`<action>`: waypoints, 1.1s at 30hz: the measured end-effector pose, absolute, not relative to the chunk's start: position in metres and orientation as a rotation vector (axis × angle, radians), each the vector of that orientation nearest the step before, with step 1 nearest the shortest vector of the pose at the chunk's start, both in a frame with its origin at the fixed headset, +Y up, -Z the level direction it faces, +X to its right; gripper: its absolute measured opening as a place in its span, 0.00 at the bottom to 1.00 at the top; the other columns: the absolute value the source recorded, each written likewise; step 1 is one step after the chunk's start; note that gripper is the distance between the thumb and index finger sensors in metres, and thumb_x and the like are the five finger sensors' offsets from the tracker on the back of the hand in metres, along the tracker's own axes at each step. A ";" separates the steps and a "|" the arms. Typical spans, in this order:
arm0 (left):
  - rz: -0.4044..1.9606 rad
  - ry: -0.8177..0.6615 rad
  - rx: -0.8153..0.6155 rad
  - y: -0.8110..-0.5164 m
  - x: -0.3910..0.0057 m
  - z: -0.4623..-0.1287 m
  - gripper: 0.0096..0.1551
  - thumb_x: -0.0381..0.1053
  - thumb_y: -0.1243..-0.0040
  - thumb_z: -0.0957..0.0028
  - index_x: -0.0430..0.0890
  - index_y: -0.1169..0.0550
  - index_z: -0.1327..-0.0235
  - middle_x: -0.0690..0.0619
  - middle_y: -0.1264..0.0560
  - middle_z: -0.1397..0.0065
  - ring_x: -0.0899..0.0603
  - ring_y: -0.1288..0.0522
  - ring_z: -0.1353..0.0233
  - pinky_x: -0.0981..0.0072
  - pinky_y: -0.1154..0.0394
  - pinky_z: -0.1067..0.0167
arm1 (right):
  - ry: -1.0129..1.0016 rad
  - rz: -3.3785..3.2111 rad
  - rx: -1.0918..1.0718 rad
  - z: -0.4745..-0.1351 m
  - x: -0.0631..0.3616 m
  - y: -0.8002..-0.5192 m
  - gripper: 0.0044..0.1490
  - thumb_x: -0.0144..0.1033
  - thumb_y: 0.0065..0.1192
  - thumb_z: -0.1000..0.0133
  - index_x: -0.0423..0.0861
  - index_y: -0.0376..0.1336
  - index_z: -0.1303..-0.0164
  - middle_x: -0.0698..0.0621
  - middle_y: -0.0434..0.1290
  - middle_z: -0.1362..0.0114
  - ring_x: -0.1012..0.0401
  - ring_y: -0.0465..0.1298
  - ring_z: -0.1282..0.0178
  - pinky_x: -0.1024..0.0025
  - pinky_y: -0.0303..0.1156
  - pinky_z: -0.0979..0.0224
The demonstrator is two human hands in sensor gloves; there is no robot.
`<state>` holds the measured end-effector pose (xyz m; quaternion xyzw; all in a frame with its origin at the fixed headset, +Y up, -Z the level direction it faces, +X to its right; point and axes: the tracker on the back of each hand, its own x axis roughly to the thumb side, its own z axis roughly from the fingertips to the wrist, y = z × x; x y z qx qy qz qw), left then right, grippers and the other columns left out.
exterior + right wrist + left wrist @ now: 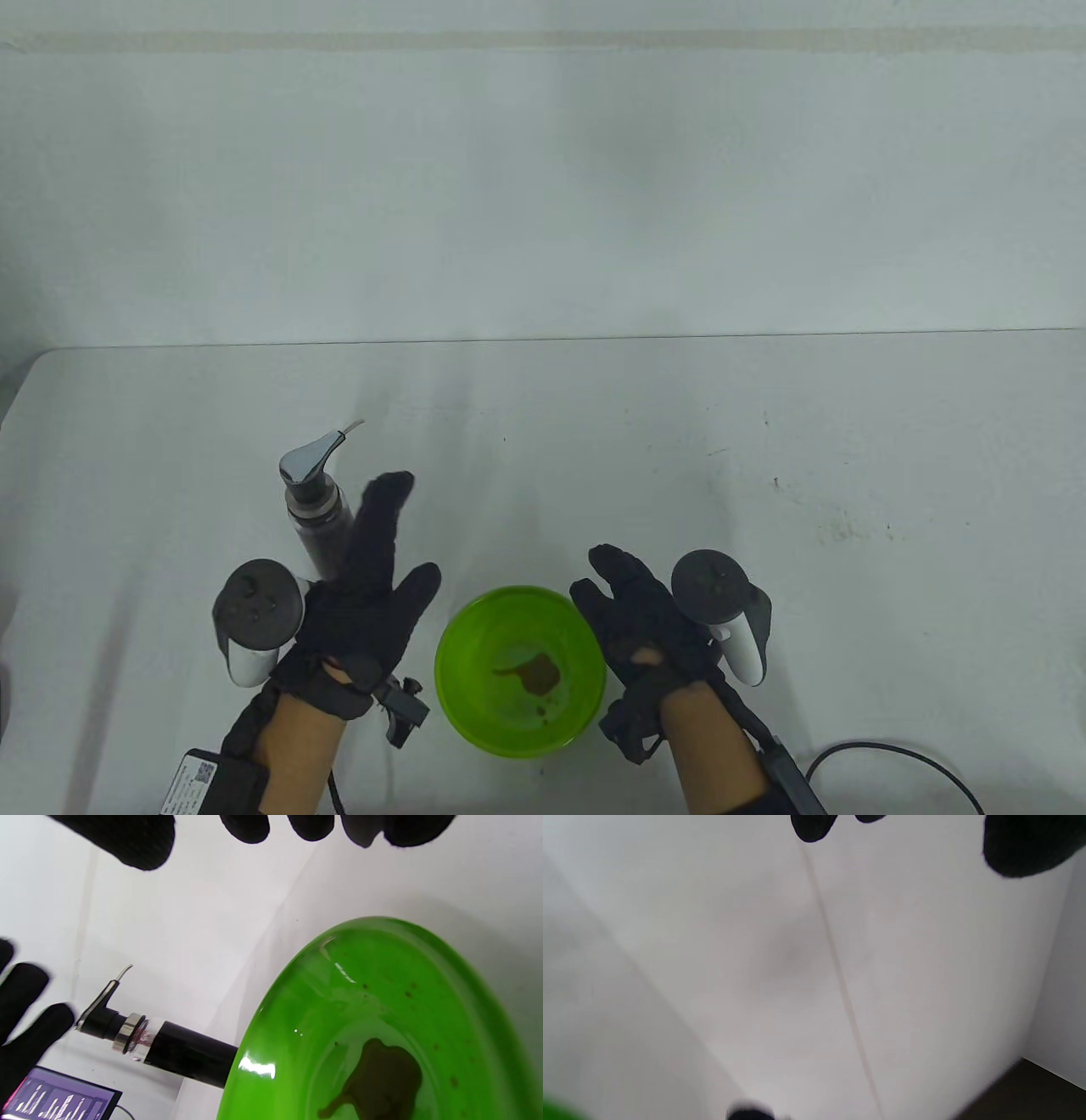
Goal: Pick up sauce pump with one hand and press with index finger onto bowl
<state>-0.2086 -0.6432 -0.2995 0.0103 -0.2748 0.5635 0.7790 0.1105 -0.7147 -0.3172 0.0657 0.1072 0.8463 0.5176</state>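
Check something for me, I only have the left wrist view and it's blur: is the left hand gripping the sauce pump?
Observer: No. The left hand is open beside the upright sauce pump, not gripping it.
Operator: Bowl?
Observer: The green bowl sits between the hands, right of the pump, with a brown sauce puddle inside.
Operator: Right hand?
Observer: The right hand is open beside the bowl, holding nothing.

The bowl (519, 671) sits on the table (764, 475) near its front edge — between both hands. The sauce pump (316, 509) stands behind and left of it, apart.
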 end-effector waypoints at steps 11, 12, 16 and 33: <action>1.315 -0.611 -0.264 -0.716 -0.187 -0.314 0.62 0.80 0.50 0.50 0.47 0.58 0.17 0.45 0.59 0.13 0.31 0.64 0.15 0.36 0.58 0.25 | 0.293 1.946 0.413 -0.314 0.101 -0.711 0.56 0.73 0.48 0.43 0.52 0.30 0.24 0.44 0.34 0.15 0.40 0.36 0.14 0.43 0.40 0.19; 1.310 -0.605 -0.266 -0.718 -0.187 -0.315 0.62 0.80 0.50 0.50 0.48 0.58 0.17 0.45 0.60 0.13 0.31 0.64 0.15 0.36 0.58 0.25 | 0.317 1.920 0.446 -0.314 0.099 -0.712 0.56 0.74 0.48 0.43 0.53 0.28 0.24 0.45 0.33 0.15 0.41 0.34 0.14 0.43 0.38 0.18; 1.273 -0.600 -0.259 -0.723 -0.192 -0.317 0.61 0.80 0.49 0.50 0.48 0.57 0.17 0.46 0.59 0.13 0.31 0.63 0.15 0.35 0.57 0.25 | 0.416 1.821 0.551 -0.314 0.092 -0.716 0.55 0.73 0.47 0.43 0.57 0.26 0.24 0.48 0.29 0.14 0.45 0.29 0.14 0.46 0.33 0.18; 1.195 -0.611 -0.258 -0.725 -0.193 -0.315 0.60 0.80 0.48 0.50 0.50 0.55 0.16 0.46 0.57 0.12 0.31 0.62 0.14 0.34 0.55 0.25 | 0.475 1.795 0.584 -0.314 0.086 -0.721 0.44 0.57 0.44 0.40 0.50 0.35 0.22 0.46 0.35 0.14 0.45 0.34 0.13 0.47 0.37 0.17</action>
